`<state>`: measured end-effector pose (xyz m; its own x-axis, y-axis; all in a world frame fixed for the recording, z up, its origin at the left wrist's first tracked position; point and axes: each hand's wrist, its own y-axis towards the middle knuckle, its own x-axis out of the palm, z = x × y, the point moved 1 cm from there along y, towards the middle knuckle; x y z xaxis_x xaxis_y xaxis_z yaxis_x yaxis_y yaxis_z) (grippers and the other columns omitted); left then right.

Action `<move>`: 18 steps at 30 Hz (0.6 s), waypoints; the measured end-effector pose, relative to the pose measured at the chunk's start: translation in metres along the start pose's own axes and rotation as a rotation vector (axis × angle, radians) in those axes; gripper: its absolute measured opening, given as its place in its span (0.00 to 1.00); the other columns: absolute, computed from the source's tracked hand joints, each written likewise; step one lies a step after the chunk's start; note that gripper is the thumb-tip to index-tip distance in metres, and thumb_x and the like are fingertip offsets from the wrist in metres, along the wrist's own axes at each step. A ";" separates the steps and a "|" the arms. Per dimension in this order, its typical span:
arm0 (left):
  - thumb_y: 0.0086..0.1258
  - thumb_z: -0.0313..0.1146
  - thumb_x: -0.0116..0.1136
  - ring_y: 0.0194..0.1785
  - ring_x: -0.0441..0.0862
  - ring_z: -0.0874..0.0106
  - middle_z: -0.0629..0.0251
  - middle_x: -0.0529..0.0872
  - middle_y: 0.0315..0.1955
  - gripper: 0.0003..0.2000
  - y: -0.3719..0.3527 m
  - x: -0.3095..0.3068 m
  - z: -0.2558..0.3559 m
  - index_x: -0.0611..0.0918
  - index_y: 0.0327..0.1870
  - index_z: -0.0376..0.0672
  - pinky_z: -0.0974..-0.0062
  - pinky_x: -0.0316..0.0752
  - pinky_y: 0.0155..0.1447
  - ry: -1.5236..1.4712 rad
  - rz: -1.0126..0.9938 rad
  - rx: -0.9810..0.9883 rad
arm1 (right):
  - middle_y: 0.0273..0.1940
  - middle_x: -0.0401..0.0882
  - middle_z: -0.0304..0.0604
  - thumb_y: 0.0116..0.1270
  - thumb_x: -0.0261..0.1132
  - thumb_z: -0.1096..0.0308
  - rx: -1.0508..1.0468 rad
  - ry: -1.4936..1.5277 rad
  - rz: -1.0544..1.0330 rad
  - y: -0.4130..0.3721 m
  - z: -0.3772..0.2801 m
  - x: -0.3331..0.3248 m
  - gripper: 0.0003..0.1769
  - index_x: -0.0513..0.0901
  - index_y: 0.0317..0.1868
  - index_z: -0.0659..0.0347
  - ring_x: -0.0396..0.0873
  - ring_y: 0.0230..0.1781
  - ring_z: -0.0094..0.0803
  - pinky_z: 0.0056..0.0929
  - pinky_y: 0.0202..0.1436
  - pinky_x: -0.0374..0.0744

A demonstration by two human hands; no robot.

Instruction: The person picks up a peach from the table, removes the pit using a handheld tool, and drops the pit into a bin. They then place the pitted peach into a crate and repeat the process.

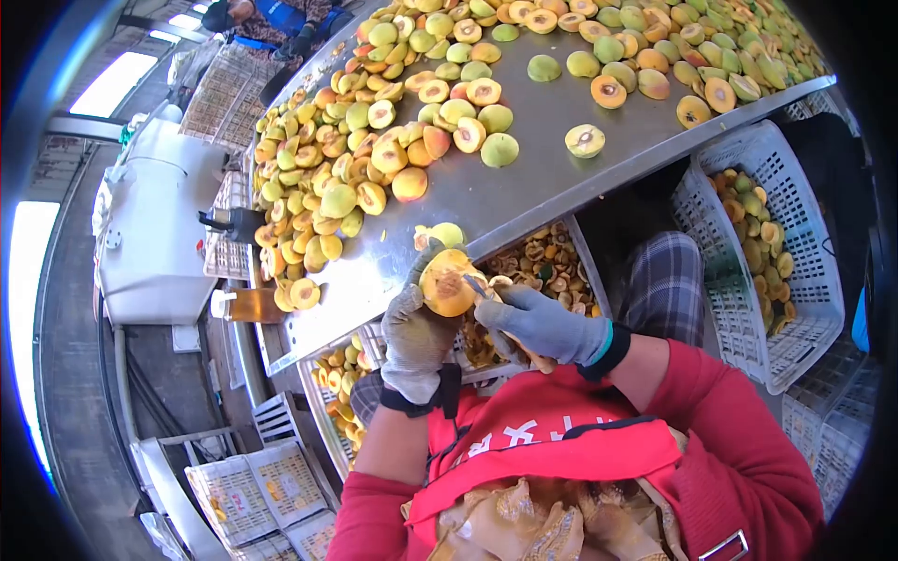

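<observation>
Cut side up, a peach half [446, 283] sits in my gloved left hand [416, 332], with the fingers wrapped round it. My gloved right hand [550, 325] is closed on a small knife [476, 286], whose blade lies against the right side of the cut face. What looks like its wooden handle end shows below that hand. Just behind my left fingers, another piece of peach [447, 234] rests on the metal table [533, 187]. Below both hands is a crate of peach scraps [552, 262], partly hidden by the gloves.
Many halved peaches [327, 178] are heaped on the table. White crates of peach pieces stand right [786, 327] and lower left [323, 393]. A bottle of amber liquid [253, 306] is at the table's left edge. Another person [281, 23] is at the far upper left.
</observation>
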<state>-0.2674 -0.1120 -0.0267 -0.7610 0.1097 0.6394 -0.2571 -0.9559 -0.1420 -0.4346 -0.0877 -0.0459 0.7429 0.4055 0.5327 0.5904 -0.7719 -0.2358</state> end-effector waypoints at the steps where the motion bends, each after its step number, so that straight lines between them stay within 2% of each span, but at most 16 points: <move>1: 0.61 0.42 0.56 0.64 0.67 0.58 0.52 0.69 0.61 0.31 -0.002 0.001 -0.003 0.65 0.64 0.37 0.59 0.61 0.68 -0.028 -0.005 0.009 | 0.22 0.73 0.36 0.70 0.55 0.55 -0.022 -0.004 0.014 0.002 0.003 0.001 0.17 0.74 0.39 0.63 0.70 0.17 0.21 0.21 0.19 0.70; 2: 0.62 0.42 0.56 0.64 0.67 0.58 0.52 0.70 0.61 0.30 -0.003 0.003 -0.005 0.66 0.63 0.38 0.59 0.61 0.68 -0.056 -0.012 0.017 | 0.18 0.72 0.37 0.70 0.54 0.54 -0.045 -0.007 0.029 0.004 0.004 0.002 0.17 0.73 0.36 0.61 0.69 0.12 0.23 0.22 0.13 0.68; 3: 0.62 0.42 0.55 0.64 0.68 0.58 0.52 0.70 0.60 0.29 -0.004 0.004 -0.006 0.67 0.63 0.38 0.59 0.62 0.68 -0.081 -0.022 0.025 | 0.29 0.75 0.33 0.69 0.57 0.56 0.060 0.000 0.014 0.000 -0.003 0.001 0.20 0.76 0.46 0.67 0.70 0.26 0.16 0.18 0.28 0.71; 6: 0.68 0.46 0.48 0.64 0.66 0.60 0.55 0.69 0.61 0.26 -0.007 0.002 -0.007 0.66 0.64 0.40 0.62 0.61 0.68 -0.044 0.025 0.066 | 0.30 0.76 0.36 0.69 0.57 0.56 0.037 0.025 0.021 -0.002 -0.007 0.005 0.19 0.76 0.48 0.66 0.71 0.28 0.17 0.19 0.30 0.72; 9: 0.70 0.46 0.48 0.60 0.71 0.62 0.57 0.73 0.57 0.23 -0.010 0.013 -0.011 0.68 0.60 0.41 0.63 0.67 0.63 0.075 0.125 0.118 | 0.33 0.77 0.40 0.70 0.56 0.56 0.060 -0.115 0.029 0.003 0.001 0.002 0.20 0.75 0.51 0.65 0.73 0.33 0.20 0.22 0.37 0.74; 12: 0.71 0.47 0.47 0.54 0.74 0.64 0.61 0.75 0.53 0.22 -0.010 0.003 -0.019 0.69 0.58 0.41 0.64 0.72 0.56 0.197 0.115 0.168 | 0.36 0.78 0.43 0.70 0.55 0.55 -0.058 -0.254 0.095 0.006 0.006 0.006 0.21 0.75 0.53 0.64 0.75 0.38 0.23 0.24 0.44 0.75; 15: 0.71 0.45 0.50 0.49 0.76 0.66 0.61 0.77 0.49 0.21 -0.009 0.007 -0.023 0.70 0.57 0.42 0.66 0.74 0.52 0.330 0.172 0.198 | 0.38 0.79 0.43 0.70 0.54 0.55 -0.291 -0.320 0.168 0.011 0.014 0.013 0.22 0.75 0.53 0.65 0.75 0.40 0.25 0.25 0.47 0.75; 18: 0.69 0.43 0.54 0.47 0.78 0.67 0.60 0.79 0.45 0.20 -0.011 0.021 -0.024 0.71 0.56 0.41 0.68 0.75 0.51 0.294 0.290 0.197 | 0.41 0.80 0.45 0.70 0.54 0.56 -0.028 -0.158 0.079 0.002 0.005 0.016 0.20 0.75 0.53 0.64 0.77 0.41 0.29 0.28 0.48 0.75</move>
<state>-0.2949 -0.0926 -0.0296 -0.9290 -0.1246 0.3485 0.0882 -0.9890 -0.1187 -0.4203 -0.0799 -0.0418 0.8280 0.4136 0.3786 0.5211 -0.8169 -0.2473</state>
